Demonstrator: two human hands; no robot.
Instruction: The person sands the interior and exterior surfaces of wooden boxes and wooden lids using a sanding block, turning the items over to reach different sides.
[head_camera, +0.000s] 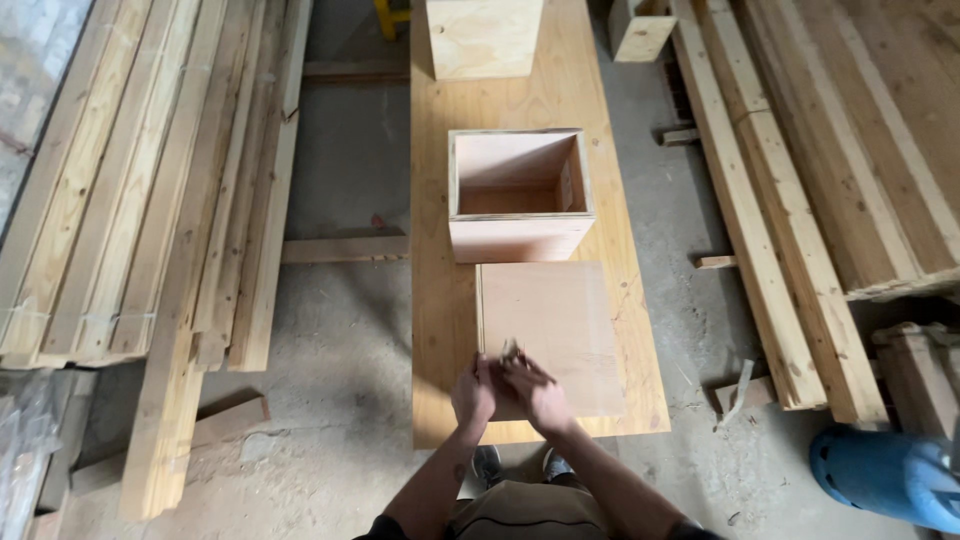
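Small item (510, 348) pinched between both hands, too small to ID, prob. light. It sits over near edge of flat square ply panel (555, 335) on workbench (440, 330). Panel looks thin, stiff, light; grip by edges, splinter risk. Left hand (473, 392) and right hand (533, 392) curled together, fingertips touching. Open ply box (520, 195) just beyond the panel.

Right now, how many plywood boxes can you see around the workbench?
3. One open box stands mid-bench, just beyond the flat panel. A second box sits at the bench's far end. A third shows partly at the top edge, right of the bench; more may lie outside the view.
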